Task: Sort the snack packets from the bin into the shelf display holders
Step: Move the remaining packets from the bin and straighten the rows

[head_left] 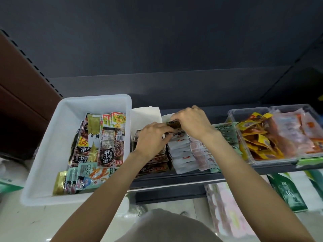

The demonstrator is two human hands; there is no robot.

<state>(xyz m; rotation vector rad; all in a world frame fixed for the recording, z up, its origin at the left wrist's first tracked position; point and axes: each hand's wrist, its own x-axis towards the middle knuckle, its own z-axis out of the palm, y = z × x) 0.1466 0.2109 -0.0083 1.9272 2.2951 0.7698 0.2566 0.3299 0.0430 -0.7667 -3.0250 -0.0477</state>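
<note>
At frame centre, our left hand [151, 137] and right hand [192, 122] both pinch a dark packet [173, 124], probably to slot it upright into the cardboard holder [145, 114].

Left hand [150, 138] and right hand [192, 123] meet, fingers curled.

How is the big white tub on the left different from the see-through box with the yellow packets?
The white bin is solid white, so its walls hide what is inside; the clear box is see-through. The white bin is the bigger of the two. The white bin holds mixed packets in brown, gold, red and mint; the clear box holds mostly yellow ones. Both are open-topped and hold snack packets.
</note>
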